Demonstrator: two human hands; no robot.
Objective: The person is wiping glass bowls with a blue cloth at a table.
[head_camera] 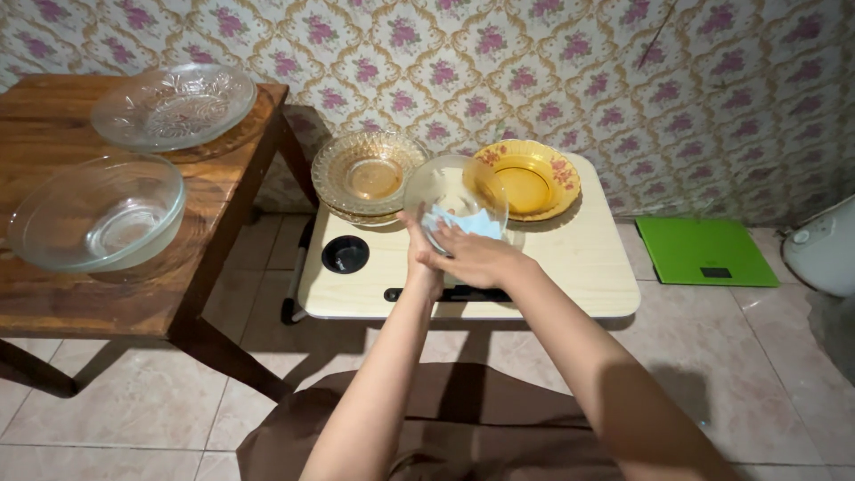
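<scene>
**Q:** Bowl first: where is it?

**A:** Clear glass bowl, tilted on edge above a small pale folding table, between an amber glass dish and a yellow flowered bowl.

**Q:** What are the fingers doing?

**A:** Left hand grips the bowl's lower left rim, fingers curled around it. Right hand lies inside the bowl, fingers fairly flat and close together, pressing a light blue cloth against the glass.

**Q:** Anything else nearby?

**A:** Two more clear glass bowls sit on a dark wooden table at left. A green scale lies on the tiled floor.
</scene>
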